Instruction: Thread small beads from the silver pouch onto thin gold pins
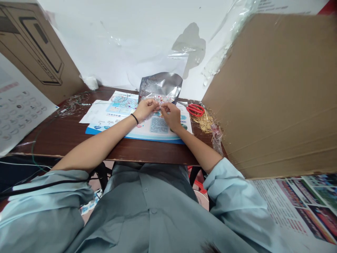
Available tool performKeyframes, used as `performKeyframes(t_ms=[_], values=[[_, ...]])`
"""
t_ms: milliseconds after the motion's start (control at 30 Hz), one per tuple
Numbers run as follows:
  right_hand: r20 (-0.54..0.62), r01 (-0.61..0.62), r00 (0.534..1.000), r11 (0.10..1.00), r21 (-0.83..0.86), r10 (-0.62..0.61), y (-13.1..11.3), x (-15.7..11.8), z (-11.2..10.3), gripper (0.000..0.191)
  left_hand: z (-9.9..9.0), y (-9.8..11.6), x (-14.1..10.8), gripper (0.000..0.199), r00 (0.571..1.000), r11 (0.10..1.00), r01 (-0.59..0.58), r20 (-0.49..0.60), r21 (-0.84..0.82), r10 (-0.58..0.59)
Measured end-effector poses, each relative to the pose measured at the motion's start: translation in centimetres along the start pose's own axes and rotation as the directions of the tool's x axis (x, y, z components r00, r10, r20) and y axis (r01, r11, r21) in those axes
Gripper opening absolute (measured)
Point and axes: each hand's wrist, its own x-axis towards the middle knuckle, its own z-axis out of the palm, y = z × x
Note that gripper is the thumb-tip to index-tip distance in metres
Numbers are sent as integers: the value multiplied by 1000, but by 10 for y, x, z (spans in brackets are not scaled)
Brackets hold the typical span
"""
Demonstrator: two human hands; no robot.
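Observation:
Over a printed sheet (159,135) on the dark brown table, both my hands come together in front of an open silvery bag (168,82). Small clear and red beads (164,98) lie in the bag's mouth. My left hand (147,108), with a black band at the wrist, has its fingertips pinched on something too small to make out. Close beside it, my right hand (171,115) is also closed at the fingertips, and what it holds is too small to tell. The two sets of fingertips nearly touch.
Red-handled scissors (195,110) lie right of the bag, by a pile of thin golden sticks (204,123) and crumpled clear plastic (217,138). Tangled thread (71,107) is at the left. Cardboard panels (279,91) flank the brown table (147,154).

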Motion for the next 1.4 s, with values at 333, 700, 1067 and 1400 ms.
performKeyframes(t_ms=[333, 700, 1067, 1400], values=[[-78, -53, 996, 999, 2, 53, 0, 6, -4, 13, -26, 27, 18, 32, 974, 971, 47, -205, -233, -97], [-145, -53, 988, 999, -8, 51, 8, 8, -6, 15, -40, 34, 24, 33, 961, 952, 50, -246, -301, -128], [-246, -111, 965, 993, -48, 96, 26, 15, -11, 13, -44, 55, 17, 32, 919, 916, 59, -336, -397, -205], [-247, -298, 933, 947, -120, 263, 39, 28, -25, 16, -47, 70, 10, 34, 903, 859, 132, -298, -495, -310]])
